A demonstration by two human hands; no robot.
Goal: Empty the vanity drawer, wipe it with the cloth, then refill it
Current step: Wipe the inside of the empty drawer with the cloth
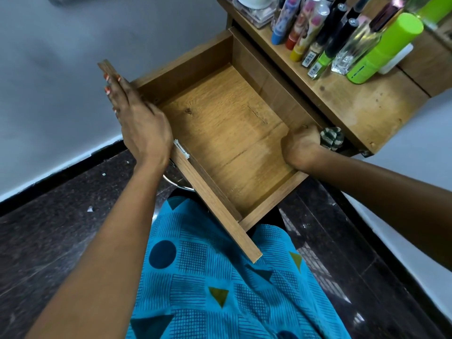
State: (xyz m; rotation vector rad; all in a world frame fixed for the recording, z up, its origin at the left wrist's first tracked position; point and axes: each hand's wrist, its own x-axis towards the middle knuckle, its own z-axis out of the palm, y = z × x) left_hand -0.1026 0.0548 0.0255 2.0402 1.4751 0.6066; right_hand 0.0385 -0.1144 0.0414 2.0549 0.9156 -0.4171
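Head view, the only one.

We note the drawer (210, 192) pulled well out from under the counter (354, 104), above the person's lap. Its wooden floor is bare; nothing lies inside.

Left hand (144, 126): fingers straight and together, laid flat against the far end of the drawer's front panel. It grips nothing, and we judge that it is bracing the drawer.

Right hand (302, 140): fingers curled around a bunched checked cloth (331, 138), which it presses at the drawer's right side wall, just below the counter edge.

Step in hand, as we judge it: emptying is done and wiping is under way, now at the right wall or its rim. We cannot tell whether the floor has been covered.

Next move calls for sweeping the cloth over any remaining walls and corners with the drawer held steady. Refilling would then presumably draw on the bottles (342, 40) and the green canister (386, 47) crowded on the counter.

Writing: small barcode-type labels show on two bottles, and printed pictures on the spray cans. We can read no brand or text.
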